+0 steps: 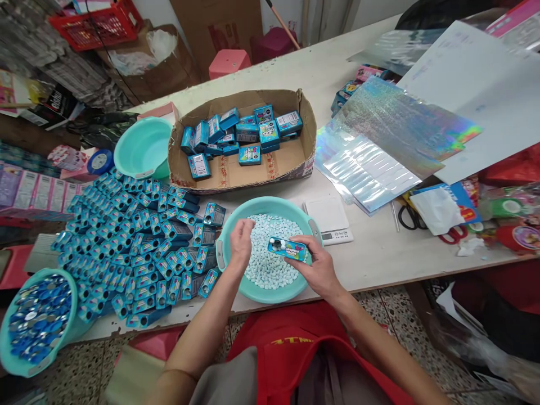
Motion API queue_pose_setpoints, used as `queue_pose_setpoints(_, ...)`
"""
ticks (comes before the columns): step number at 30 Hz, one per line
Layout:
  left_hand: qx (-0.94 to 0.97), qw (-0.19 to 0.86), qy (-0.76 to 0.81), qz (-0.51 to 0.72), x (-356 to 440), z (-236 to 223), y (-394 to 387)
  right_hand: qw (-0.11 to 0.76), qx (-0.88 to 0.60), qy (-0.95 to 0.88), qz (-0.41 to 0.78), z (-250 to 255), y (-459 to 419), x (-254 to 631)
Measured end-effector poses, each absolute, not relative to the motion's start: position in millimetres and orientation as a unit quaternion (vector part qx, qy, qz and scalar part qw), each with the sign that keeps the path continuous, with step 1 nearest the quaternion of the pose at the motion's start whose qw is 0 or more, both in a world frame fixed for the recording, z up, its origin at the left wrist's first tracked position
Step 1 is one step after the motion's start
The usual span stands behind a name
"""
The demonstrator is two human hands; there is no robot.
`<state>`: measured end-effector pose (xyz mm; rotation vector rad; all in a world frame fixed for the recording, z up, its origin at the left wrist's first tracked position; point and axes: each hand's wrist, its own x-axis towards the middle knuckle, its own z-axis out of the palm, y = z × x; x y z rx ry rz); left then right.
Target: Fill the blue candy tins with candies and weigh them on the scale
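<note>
My right hand (317,269) grips a small blue tin (287,248) flat over a teal basin (236,281) filled with several pale blue candies (270,264). My left hand (241,243) hovers over the candies at the basin's left side, fingers curled together as in a pinch; what they hold is too small to make out. The tin lies between the two hands, with a round opening at its left end.
A heap of several blue tins (139,247) covers the table to the left. A cardboard tray (291,160) behind the basin holds more tins. Nearby are a second teal basin (143,147), a tub of blue lids (36,318), a white scale (331,219), holographic sheets (379,140) and scissors (415,219).
</note>
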<state>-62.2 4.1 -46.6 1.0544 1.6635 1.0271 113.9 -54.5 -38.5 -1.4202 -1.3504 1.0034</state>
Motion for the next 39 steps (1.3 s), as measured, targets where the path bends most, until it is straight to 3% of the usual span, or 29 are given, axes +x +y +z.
queue_pose_setpoints(4,0.539,0.295,0.785,0.071,-63.6,-88.4,-19.6,0.449,-0.573,-0.566,0.387,-66.8,-51.9,119.2)
queue_pose_setpoints(8,0.538,0.299,0.788,-0.005,-30.3,-108.6,-34.0,0.453,-0.577,-0.592,0.335,-87.3,-49.4,115.8)
queue_pose_setpoints(15,0.354,0.581,0.679,0.275,-28.4,-122.2,-17.9,0.456,-0.621,-0.552,0.318,-73.5,-52.1,114.6)
queue_pose_setpoints(20,0.177,0.694,0.591,0.372,-53.5,-89.6,-12.6,0.417,-0.616,-0.588,0.318,-71.4,-47.2,114.9)
queue_pose_setpoints(25,0.174,0.670,0.521,0.499,-47.3,-46.9,-4.4,0.383,-0.590,-0.623,0.341,-74.3,-46.6,101.2)
queue_pose_setpoints(29,0.165,0.615,0.505,0.583,-35.0,-38.1,2.0,0.375,-0.566,-0.644,0.353,-67.7,-47.6,91.1)
queue_pose_setpoints(39,0.218,0.596,0.476,0.609,-34.5,-26.4,8.8,0.396,-0.574,-0.609,0.377,-45.8,-46.4,90.3)
